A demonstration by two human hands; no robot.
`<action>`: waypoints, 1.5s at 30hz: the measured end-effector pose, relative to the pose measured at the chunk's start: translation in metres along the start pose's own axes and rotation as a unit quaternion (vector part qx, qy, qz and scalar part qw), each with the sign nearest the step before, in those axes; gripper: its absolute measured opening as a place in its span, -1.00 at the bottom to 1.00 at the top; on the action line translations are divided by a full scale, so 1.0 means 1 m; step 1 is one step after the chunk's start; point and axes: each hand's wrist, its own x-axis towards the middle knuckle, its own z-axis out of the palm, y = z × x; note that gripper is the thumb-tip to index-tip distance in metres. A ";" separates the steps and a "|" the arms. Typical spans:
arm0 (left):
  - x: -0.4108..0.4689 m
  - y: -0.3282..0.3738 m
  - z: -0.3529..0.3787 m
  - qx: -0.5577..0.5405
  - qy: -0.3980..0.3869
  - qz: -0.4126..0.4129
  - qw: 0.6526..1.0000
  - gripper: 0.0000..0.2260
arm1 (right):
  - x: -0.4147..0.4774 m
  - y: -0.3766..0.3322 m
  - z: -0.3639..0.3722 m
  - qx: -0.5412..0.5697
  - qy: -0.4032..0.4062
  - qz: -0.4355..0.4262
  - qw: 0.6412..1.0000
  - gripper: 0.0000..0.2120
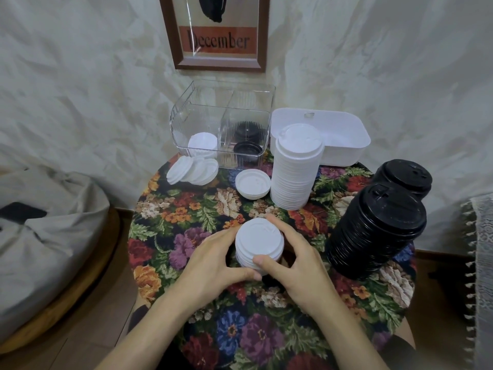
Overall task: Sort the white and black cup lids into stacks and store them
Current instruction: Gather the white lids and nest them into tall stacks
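Observation:
A short stack of white lids (pixel 258 243) stands at the middle of the floral table. My left hand (pixel 213 260) grips its left side and my right hand (pixel 290 259) grips its right side, thumbs at the front. A tall white lid stack (pixel 296 169) stands behind it. Two tall black lid stacks (pixel 378 231) (pixel 402 177) lean at the right. One white lid (pixel 253 184) lies upside down, and a toppled row of white lids (pixel 190 170) lies at the back left. A clear divided bin (pixel 221 121) holds white lids (pixel 202 144) on the left and black lids (pixel 248 137) on the right.
A white plastic box (pixel 344 140) sits at the back right, behind the tall white stack. A framed picture (pixel 217 30) hangs on the wall. A grey cushion (pixel 45 231) lies on the floor at the left, and a fringed cloth (pixel 480 263) hangs at the right.

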 end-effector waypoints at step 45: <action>0.080 -0.007 -0.012 0.064 0.201 0.024 0.977 -0.94 | -0.004 0.002 -0.002 0.032 -0.030 0.011 0.999 -0.35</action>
